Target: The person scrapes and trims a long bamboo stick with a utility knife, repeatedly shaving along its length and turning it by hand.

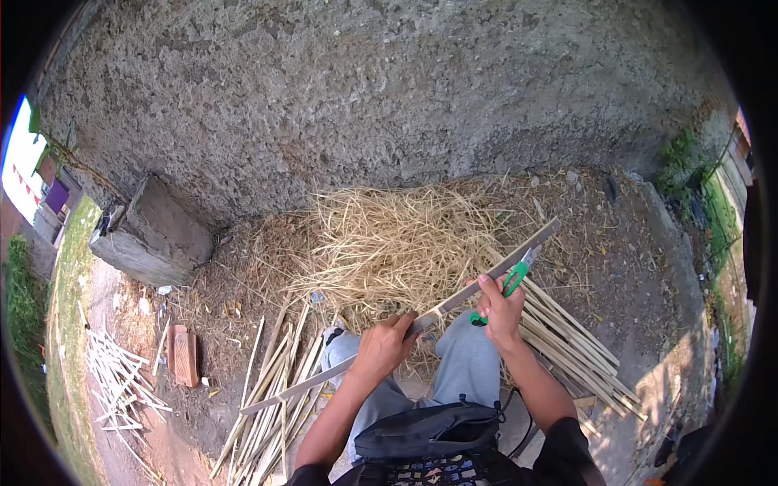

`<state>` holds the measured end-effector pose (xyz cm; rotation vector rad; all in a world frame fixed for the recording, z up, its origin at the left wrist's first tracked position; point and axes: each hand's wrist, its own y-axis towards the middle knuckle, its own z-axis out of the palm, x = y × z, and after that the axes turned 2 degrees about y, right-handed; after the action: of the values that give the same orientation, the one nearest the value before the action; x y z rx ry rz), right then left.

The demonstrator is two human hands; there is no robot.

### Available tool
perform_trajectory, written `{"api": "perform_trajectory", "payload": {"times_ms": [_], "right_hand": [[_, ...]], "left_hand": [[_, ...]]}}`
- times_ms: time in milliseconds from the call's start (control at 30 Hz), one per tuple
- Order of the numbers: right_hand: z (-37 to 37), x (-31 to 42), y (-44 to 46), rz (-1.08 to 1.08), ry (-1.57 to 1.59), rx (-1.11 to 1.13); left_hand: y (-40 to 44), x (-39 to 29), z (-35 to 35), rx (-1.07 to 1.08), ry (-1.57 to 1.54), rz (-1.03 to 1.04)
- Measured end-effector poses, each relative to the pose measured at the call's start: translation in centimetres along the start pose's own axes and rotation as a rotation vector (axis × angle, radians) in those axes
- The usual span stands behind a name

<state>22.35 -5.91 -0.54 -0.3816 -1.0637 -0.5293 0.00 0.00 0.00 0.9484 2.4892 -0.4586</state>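
A long, flat bamboo strip (324, 374) slants across my lap, its far end raised toward the upper right. My left hand (382, 350) is closed around it near the middle. In my right hand (501, 311) is a green-handled utility knife (515, 278), its blade pointing up and right beside the strip. The fingers of that hand also lie against the strip; exactly how they touch it is partly hidden. Beyond my knees (470, 356) is a heap of thin bamboo shavings (397, 243).
Bundles of split bamboo strips lie at my left (275, 389) and right (575, 348). Farther left are a pile of pale sticks (121, 385), a reddish brick (185, 356) and a concrete block (158, 231). A rough wall (389, 97) rises ahead. A black bag (429, 432) rests on my lap.
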Motion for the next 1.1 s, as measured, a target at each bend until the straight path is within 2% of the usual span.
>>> {"api": "perform_trajectory", "payload": {"times_ms": [100,167,200,300,367,400,433,500,533,567,633,667,733,767,833,867,933,967,1033,1067,1100], "right_hand": [[0.6,-0.2,-0.1,0.019,0.182,-0.127],[0.5,0.2,0.3,0.045,0.257,-0.283],[0.1,0.3,0.6,0.079,0.232,-0.336],[-1.1,0.5,1.8,0.095,0.239,-0.403],[-1.6,0.5,2.3,0.119,0.259,-0.397],[-1.4,0.7,2.7,0.158,0.286,-0.387],[-1.2,0.8,2.9,0.198,0.311,-0.374],[0.0,0.4,3.2,0.232,0.333,-0.346],[0.9,0.2,3.2,0.263,0.354,-0.321],[1.8,0.1,3.1,0.261,0.360,-0.312],[3.9,0.1,2.8,0.311,0.426,-0.304],[4.7,0.1,2.5,0.317,0.434,-0.290],[5.9,0.3,2.0,0.312,0.441,-0.239],[6.4,0.5,1.7,0.318,0.441,-0.199],[7.1,0.9,0.9,0.334,0.431,-0.182],[7.3,0.9,0.6,0.342,0.348,-0.103],[7.2,1.9,0.1,0.379,0.185,0.055],[6.5,2.5,-0.2,0.379,0.181,0.055],[4.1,3.5,-0.5,0.494,0.060,0.400],[2.8,3.5,-0.8,0.464,-0.021,0.504],[2.3,4.4,-1.1,0.465,-0.026,0.512]], "left_hand": [[-0.7,-1.0,-1.8,-0.069,0.057,-0.120],[-1.2,-1.5,-1.8,-0.532,0.200,0.100],[-1.7,-1.9,-2.0,-0.535,0.199,0.105],[-4.1,-1.2,-1.8,-0.733,0.344,0.177],[-5.5,2.2,1.2,-0.912,0.209,0.317],[-5.9,3.4,2.3,-0.763,0.054,0.282],[-5.1,3.3,2.6,-0.766,0.053,0.282],[-2.9,2.5,3.1,-0.358,-0.633,-0.127],[-1.5,2.8,3.5,-0.335,-0.632,0.009],[0.0,2.5,3.8,-0.344,-0.626,0.011],[3.0,1.0,4.2,-0.328,-1.000,0.122],[4.1,0.0,3.5,-0.335,-0.995,0.135],[5.5,-2.5,1.5,-0.336,-1.343,0.072],[5.9,-3.5,0.5,-0.335,-1.339,0.082],[6.4,-5.2,-0.7,-0.479,-1.588,0.093],[7.1,-5.1,-0.3,-0.581,-1.675,0.115],[6.9,-4.8,-0.5,-0.625,-1.658,0.144],[6.8,-4.4,-0.8,-0.674,-1.635,0.177],[6.6,-2.8,-1.2,-0.731,-1.588,0.193],[6.1,-2.0,-1.7,-0.770,-1.504,0.176],[5.7,-1.3,-2.2,-0.814,-1.423,0.158]]}}
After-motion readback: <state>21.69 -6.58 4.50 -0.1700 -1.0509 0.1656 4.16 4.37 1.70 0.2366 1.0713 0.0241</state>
